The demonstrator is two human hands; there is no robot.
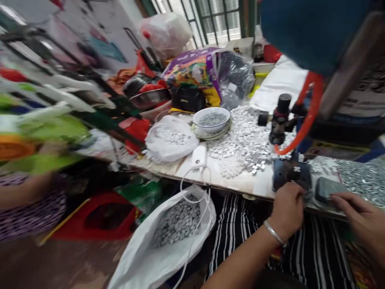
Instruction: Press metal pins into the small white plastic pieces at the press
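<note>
My left hand (287, 210), with a silver bangle at the wrist, is at the dark base (279, 173) of a small bench press (282, 116). Its fingers are pressed together at the near side of that base; whatever they hold is hidden. My right hand (359, 214) has thumb and fingertips drawn together beside a rounded grey-green block (327, 188), seeming to touch its near edge. Anything between those fingertips is too small to make out. A pile of thin metal pieces (362, 174) lies beyond this hand. Small white pieces (240, 140) are heaped left of the press.
An orange hose (313, 120) loops beside the press. On the bench stand a bowl of metal pieces (212, 119), a plastic bag (171, 136) and a white cabled box (199, 156). An open sack (180, 220) of grey pieces hangs below the edge. Another person's arm (27, 188) shows at left.
</note>
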